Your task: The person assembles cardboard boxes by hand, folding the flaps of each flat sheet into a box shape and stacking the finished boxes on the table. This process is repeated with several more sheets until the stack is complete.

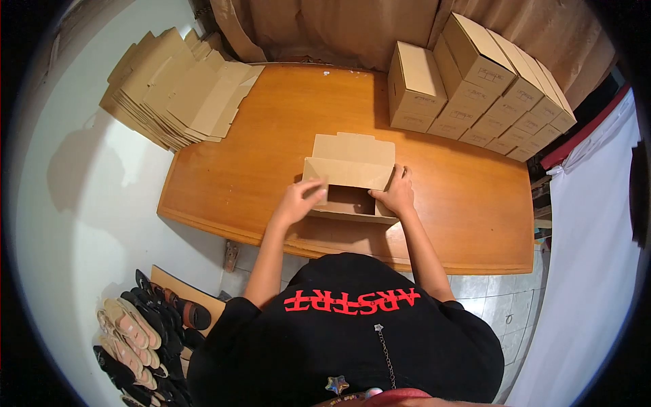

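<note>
An open cardboard box (350, 218) sits on the wooden table in front of me, its lid (349, 172) raised at the far side and its dark inside showing. My left hand (302, 201) is at the box's left end, thumb and fingers on a small side flap that is slightly blurred. At the right end, my right hand (397, 195) grips the box wall, with the thumb bent toward the opening and the fingers along the outside. I see nothing inside the box, though part of its interior is in shadow.
Flat, unfolded cardboard blanks (176, 95) are piled at the table's (291, 115) far left. Closed boxes with handwriting (475, 95) stand stacked at the far right. Sandals (135, 332) hang or lie at lower left, and a white cloth (590, 237) hangs at right.
</note>
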### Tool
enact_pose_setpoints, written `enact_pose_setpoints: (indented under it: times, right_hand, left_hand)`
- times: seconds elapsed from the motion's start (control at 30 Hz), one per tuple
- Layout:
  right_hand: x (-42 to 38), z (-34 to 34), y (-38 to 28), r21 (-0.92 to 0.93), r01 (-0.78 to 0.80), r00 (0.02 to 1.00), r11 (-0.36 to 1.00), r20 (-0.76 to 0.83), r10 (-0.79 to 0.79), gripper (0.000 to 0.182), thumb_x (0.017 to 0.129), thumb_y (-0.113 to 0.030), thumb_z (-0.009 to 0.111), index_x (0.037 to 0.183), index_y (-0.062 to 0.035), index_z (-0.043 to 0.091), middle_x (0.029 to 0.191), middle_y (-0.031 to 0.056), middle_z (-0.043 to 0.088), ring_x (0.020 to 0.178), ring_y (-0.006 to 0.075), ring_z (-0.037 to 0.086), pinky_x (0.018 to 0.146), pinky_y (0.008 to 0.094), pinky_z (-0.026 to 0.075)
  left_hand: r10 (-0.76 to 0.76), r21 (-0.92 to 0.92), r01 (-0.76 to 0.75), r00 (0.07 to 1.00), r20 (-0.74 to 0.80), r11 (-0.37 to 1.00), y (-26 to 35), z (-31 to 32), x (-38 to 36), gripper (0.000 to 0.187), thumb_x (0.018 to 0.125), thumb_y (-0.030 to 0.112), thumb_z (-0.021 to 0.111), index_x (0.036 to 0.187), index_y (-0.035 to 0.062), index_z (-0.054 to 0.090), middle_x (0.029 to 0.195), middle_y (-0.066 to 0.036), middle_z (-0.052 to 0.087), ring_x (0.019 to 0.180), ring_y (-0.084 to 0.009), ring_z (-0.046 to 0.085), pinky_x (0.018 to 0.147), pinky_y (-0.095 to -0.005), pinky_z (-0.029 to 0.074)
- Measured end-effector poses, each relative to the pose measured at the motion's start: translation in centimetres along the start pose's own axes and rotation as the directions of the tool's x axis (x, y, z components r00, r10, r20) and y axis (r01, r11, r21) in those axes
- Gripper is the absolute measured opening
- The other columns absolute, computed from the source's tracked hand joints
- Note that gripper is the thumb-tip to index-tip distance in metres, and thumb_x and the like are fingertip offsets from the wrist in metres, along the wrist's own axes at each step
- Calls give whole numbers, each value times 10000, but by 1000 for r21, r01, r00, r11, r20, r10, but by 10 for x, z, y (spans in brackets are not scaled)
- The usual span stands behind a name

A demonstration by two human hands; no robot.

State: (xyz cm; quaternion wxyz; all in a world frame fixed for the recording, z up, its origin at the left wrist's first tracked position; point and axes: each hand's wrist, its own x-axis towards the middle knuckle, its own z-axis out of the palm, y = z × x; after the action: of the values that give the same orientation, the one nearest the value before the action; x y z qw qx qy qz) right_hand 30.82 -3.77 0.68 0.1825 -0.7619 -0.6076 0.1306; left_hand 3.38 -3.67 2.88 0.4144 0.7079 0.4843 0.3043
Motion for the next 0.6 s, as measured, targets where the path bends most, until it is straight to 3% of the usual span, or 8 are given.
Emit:
enact_pose_setpoints:
  times: [0.07, 0.1, 0.3, 0.6]
  right_hand:
    - [0, 1, 0, 12, 3, 1000, 1000, -9, -3, 978, 548, -384, 802, 1301, -16, 297, 1311, 271, 292, 1091, 418, 474, 835, 451, 464]
    - [0, 2, 0, 17, 5, 1000, 1000, -15, -5, 975, 547, -385, 802, 1296, -13, 299, 1309, 271, 295, 1091, 417, 474, 833, 450, 464]
    - [-3, 2, 0, -17, 22, 998, 1000, -52, -23, 928, 541, -384, 803, 1244, -13, 325, 1266, 274, 327, 1024, 411, 514, 770, 451, 489]
    - [-1, 4, 2, -11, 22, 999, 1000, -49, -23, 899, 539, -392, 799, 1204, -2, 336, 1242, 265, 345, 993, 403, 529, 733, 453, 499]
  left_hand:
    - [-79, 243, 33, 980, 182, 969, 6, 8, 2, 561, 815, 525, 538, 1168, 92, 588, 1226, -144, 545, 1244, -266, 407, 1070, -483, 166]
    - [-129, 247, 69, 963, 236, 967, 4, 13, 5, 645, 797, 635, 461, 1186, 136, 583, 1281, -104, 507, 1316, -252, 290, 1068, -543, 6]
    - [-314, 336, 187, 871, 379, 923, -8, 22, 14, 728, 798, 710, 352, 1246, 168, 537, 1381, -25, 408, 1367, -215, 146, 1065, -503, 8]
    - [-415, 398, 257, 824, 386, 880, 4, 20, 20, 713, 827, 707, 276, 1259, 198, 527, 1394, 18, 393, 1374, -176, 103, 1040, -447, 39]
